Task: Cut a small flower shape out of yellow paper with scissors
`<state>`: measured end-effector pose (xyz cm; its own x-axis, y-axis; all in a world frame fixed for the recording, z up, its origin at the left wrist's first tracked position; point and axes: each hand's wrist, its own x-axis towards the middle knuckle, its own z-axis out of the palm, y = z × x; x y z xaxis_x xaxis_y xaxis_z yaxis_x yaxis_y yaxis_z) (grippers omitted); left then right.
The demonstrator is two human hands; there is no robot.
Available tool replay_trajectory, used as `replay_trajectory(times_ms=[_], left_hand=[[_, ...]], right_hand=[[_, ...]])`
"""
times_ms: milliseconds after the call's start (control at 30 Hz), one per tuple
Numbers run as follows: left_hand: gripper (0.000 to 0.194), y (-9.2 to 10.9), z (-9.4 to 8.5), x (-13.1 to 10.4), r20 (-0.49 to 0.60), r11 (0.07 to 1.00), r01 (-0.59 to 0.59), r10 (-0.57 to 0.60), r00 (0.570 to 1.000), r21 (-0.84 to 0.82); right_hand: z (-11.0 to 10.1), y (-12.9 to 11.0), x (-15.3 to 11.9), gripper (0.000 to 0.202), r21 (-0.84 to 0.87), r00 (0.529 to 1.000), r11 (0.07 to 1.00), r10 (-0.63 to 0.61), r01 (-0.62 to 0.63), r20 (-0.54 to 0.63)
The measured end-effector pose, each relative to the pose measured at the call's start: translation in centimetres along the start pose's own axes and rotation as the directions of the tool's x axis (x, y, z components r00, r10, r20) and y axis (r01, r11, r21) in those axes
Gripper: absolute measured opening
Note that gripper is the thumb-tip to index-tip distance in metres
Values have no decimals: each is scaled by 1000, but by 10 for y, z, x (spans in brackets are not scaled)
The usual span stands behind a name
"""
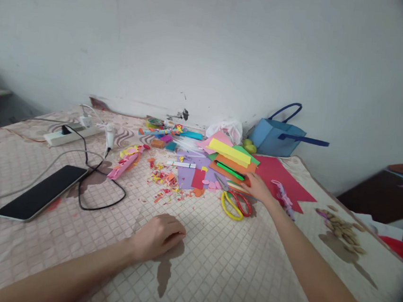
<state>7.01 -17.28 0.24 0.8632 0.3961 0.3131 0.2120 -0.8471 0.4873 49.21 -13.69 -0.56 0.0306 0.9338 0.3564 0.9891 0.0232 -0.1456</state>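
My left hand (160, 237) rests on the tablecloth near the middle, its fingers curled together; the inside of the hand is hidden. Farther right, my right hand (256, 186) reaches to the paper pile, its fingertips at the right end of a green and black pen or cutter (230, 170) on orange paper (217, 166). Whether the fingers grip it cannot be made out. Just below lie scissors (234, 205) with one yellow and one red handle. Purple paper (184, 175) with a red piece (198, 178) and pink pieces lies to the left.
Paper scraps (165, 178) are scattered mid-table. At left lie a black tablet (42, 192), cables and a power strip (71, 136). A blue bag (276, 138) stands by the wall, red paper (280, 180) before it. Peanuts (343, 231) lie at right.
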Motion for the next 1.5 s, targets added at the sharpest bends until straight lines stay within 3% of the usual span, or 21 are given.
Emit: replay_trajectory(times_ms=[133, 333, 600, 800, 1000, 1233, 1500], left_hand=[[23, 0, 0, 0, 8, 1000, -9, 9, 1000, -2], [25, 1, 0, -1, 28, 999, -34, 33, 999, 24], [23, -1, 1, -1, 21, 998, -48, 47, 999, 38], [22, -1, 1, -1, 24, 997, -59, 58, 998, 45], [21, 0, 0, -1, 30, 996, -64, 62, 998, 63], [19, 0, 0, 0, 30, 995, -73, 71, 997, 71], [17, -1, 1, -1, 48, 995, -65, 62, 997, 82]], right_hand=[[9, -2, 9, 27, -41, 1000, 999, 19, -19, 13], [4, 3, 19, 21, -100, 999, 994, 46, -45, 5], [19, -11, 29, 38, -114, 999, 993, 5, -1, 32], [30, -12, 40, 19, -86, 999, 996, 34, -31, 32], [28, -13, 42, 12, -1, 997, 997, 72, -72, 28], [29, -26, 49, 28, 203, 989, 968, 150, -144, -13], [58, -62, 84, 32, 414, 984, 893, 160, -179, 81]])
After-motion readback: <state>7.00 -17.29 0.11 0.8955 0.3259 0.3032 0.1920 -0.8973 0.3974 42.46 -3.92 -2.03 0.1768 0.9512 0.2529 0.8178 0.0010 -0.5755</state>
